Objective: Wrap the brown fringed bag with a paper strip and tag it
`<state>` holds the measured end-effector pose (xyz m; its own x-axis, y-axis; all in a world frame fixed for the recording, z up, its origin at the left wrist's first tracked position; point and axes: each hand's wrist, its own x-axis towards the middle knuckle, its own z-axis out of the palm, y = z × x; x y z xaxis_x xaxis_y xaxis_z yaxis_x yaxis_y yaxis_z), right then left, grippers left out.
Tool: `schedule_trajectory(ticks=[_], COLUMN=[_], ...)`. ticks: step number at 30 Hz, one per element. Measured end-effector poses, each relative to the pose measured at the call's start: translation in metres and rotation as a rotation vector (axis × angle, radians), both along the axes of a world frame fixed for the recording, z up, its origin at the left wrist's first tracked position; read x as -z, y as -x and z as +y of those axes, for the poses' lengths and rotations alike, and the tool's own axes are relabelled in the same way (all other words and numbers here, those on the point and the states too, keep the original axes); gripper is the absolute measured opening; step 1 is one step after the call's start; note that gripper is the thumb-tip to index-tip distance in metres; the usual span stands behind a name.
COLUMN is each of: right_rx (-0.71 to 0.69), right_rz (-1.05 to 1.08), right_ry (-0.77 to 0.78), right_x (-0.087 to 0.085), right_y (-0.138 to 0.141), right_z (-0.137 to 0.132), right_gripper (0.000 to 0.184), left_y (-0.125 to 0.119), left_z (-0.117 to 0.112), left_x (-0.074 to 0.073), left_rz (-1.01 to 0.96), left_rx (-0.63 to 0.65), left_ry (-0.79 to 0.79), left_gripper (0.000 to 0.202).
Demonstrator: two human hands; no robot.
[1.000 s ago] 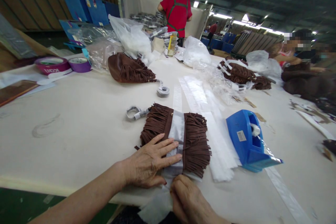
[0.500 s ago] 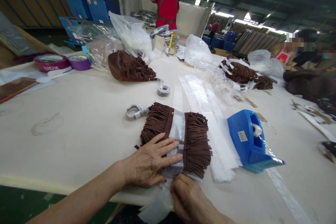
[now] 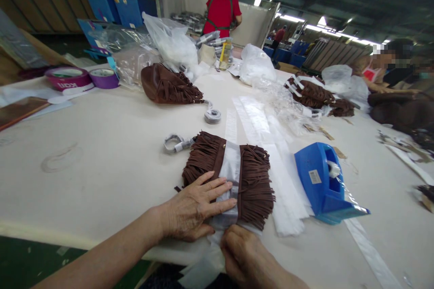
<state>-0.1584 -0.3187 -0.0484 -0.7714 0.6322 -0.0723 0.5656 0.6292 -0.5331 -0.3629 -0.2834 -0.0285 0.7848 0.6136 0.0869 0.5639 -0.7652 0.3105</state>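
Note:
A dark brown fringed bag [image 3: 256, 180] lies flat on the table in front of me. A translucent plastic strip [image 3: 231, 158] runs across its middle, between two bands of fringe. My left hand [image 3: 196, 205] rests flat with fingers spread, pressing on the strip and the left fringe. At the bag's near edge, my right hand [image 3: 242, 250] is closed in a pinch on the strip. The strip's loose end hangs over the table edge beside it; the fingertips are hidden. A wrapped strap [image 3: 174, 143] is attached at the bag's upper left.
A blue tape dispenser [image 3: 320, 185] stands right of a stack of white plastic strips [image 3: 285, 189]. Farther back are another brown fringed bag [image 3: 162, 83], a coiled wrapped strap [image 3: 212, 116], clear plastic bags [image 3: 257, 65] and tape rolls [image 3: 69, 80]. Co-workers are behind and at right.
Both my hands stay in the same place on the bag and strip. The co-worker in red has shifted right, with an arm now showing. The view has moved slightly.

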Motion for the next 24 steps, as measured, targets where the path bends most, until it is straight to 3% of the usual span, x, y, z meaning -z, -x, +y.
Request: schedule_trajectory(ticks=[6, 16, 20, 24], right_rx=[0.037, 0.095, 0.130, 0.146], right_rz=[-0.047, -0.082, -0.064, -0.050], right_ry=[0.111, 0.132, 0.106, 0.061], right_x=[-0.011, -0.009, -0.004, -0.002], right_y=[0.000, 0.000, -0.001, -0.001], right_z=[0.003, 0.003, 0.000, -0.002], right_gripper=[0.017, 0.016, 0.016, 0.017], left_y=[0.000, 0.000, 0.001, 0.001], left_z=[0.000, 0.004, 0.003, 0.003], left_x=[-0.004, -0.015, -0.014, -0.013], left_rz=[-0.065, 0.021, -0.037, -0.060], left_rx=[-0.012, 0.020, -0.002, 0.007], left_ry=[0.025, 0.125, 0.097, 0.104], left_gripper=[0.069, 0.092, 0.075, 0.074])
